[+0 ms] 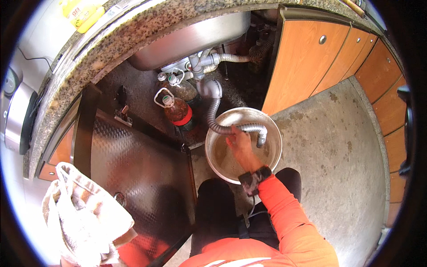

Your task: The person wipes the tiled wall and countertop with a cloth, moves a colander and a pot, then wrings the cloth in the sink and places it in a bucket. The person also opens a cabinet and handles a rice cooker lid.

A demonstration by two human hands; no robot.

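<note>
My right hand (241,147) grips a grey corrugated drain hose (213,115) over a white plastic bucket (209,160). The hose drops from a grey pipe elbow, and its free end curves down inside the bucket's rim. A little murky residue or liquid shows in the bottom, though which I cannot tell. At the lower left, a pale patterned cloth (83,217) is held up close to the camera. My left hand (65,262) is nearly all hidden by that cloth, with only a sliver of skin showing at the picture's lower edge.
Above the bucket hang a steel sink basin (200,36) and grey drain fittings (201,63). Large handled bottles (178,111) stand inside the cabinet. An open cabinet door (143,177) lies to my left; wooden cabinet fronts (305,56) line the right. A granite counter edge (133,36) overhangs.
</note>
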